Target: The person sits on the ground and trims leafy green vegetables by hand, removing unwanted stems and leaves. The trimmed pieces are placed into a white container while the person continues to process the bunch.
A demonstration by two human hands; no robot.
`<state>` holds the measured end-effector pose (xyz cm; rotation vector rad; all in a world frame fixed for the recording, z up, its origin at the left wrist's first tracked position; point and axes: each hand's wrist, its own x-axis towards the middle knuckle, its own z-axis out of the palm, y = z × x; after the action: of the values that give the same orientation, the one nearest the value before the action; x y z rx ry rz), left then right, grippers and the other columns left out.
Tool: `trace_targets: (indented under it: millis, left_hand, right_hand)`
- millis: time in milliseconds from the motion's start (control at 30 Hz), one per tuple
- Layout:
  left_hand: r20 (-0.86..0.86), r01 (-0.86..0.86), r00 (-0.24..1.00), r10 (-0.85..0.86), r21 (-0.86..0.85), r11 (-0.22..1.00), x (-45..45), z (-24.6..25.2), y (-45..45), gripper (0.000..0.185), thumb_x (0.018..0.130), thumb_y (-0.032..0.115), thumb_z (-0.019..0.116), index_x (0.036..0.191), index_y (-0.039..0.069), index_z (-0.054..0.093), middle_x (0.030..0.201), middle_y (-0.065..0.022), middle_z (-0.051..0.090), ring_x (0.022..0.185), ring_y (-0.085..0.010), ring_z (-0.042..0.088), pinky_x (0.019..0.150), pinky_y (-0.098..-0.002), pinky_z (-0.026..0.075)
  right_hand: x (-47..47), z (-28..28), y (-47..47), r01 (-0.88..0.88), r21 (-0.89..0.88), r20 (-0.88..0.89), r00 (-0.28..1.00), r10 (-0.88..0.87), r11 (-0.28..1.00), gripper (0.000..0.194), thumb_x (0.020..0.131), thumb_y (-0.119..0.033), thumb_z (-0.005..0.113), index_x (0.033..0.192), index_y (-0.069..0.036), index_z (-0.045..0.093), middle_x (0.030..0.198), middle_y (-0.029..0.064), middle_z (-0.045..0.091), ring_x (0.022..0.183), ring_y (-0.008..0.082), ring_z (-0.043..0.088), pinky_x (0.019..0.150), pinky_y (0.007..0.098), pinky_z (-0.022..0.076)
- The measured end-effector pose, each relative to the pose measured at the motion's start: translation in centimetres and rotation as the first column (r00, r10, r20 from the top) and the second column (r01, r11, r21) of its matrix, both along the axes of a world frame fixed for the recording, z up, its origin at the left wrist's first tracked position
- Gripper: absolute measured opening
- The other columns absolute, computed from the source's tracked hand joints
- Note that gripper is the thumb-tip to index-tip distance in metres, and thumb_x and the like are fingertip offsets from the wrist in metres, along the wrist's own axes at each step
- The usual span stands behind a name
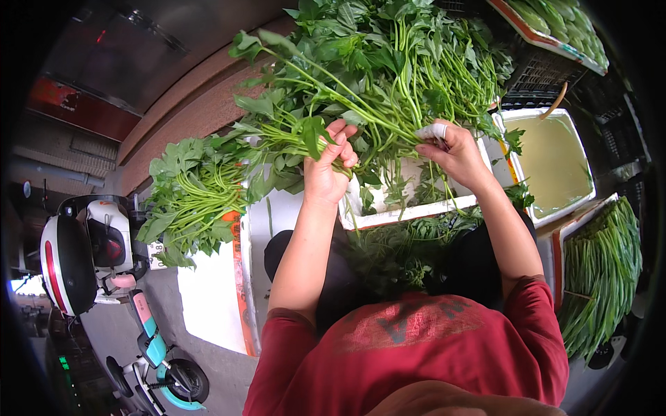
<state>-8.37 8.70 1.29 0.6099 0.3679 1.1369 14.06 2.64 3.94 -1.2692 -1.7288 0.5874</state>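
My left hand (pixel 330 164) is closed around the stems of a bunch of leafy greens (pixel 291 136), whose leaves point up and left. In my right hand (pixel 452 151), with white wrapping on a finger, are the lower ends of several long green stems (pixel 359 104) that slant up and left. Behind both hands lies a large heap of leafy greens (pixel 416 57). Below them stands a white foam box (pixel 416 213) with loose leaves and stems hanging into it. A pile of bunched greens (pixel 208 192) rests on a foam box at the left.
A foam box of cloudy water (pixel 546 161) stands at the right, above a box of long thin green stalks (pixel 598 275). Pale green vegetables (pixel 562 23) fill a tray at the upper right, near black plastic crates (pixel 541 73). A scooter (pixel 78 255) and a turquoise bike (pixel 153 338) stand at the left.
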Motion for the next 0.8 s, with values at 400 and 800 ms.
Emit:
trace_targets:
  millis: [400,800]
  left_hand:
    - [-0.111,-0.096,0.988,0.111,0.131,0.987,1.1,0.7,-0.5,0.019,0.074,0.007,0.063,0.092,0.005,0.055,0.084,-0.0079,0.057,0.066,-0.0126,0.051,0.053,-0.0245,0.04]
    - [0.002,-0.232,0.973,0.232,0.024,0.972,0.0,1.5,-0.7,0.02,0.077,0.008,0.061,0.094,0.006,0.051,0.088,-0.0113,0.057,0.071,-0.0195,0.058,0.063,-0.0303,0.051]
  right_hand:
    - [-0.2,-0.3,-0.9,-0.042,-0.18,-0.492,0.869,-0.053,0.983,0.011,0.075,-0.008,0.065,0.083,-0.001,0.06,0.071,-0.0002,0.058,0.064,0.0087,0.053,0.06,0.0216,0.0429]
    - [4.8,2.3,-2.0,0.122,-0.237,-0.044,0.99,-0.136,0.964,0.056,0.085,-0.041,0.048,0.127,-0.005,0.037,0.1,0.0107,0.05,0.091,0.018,0.048,0.079,0.0301,0.0394]
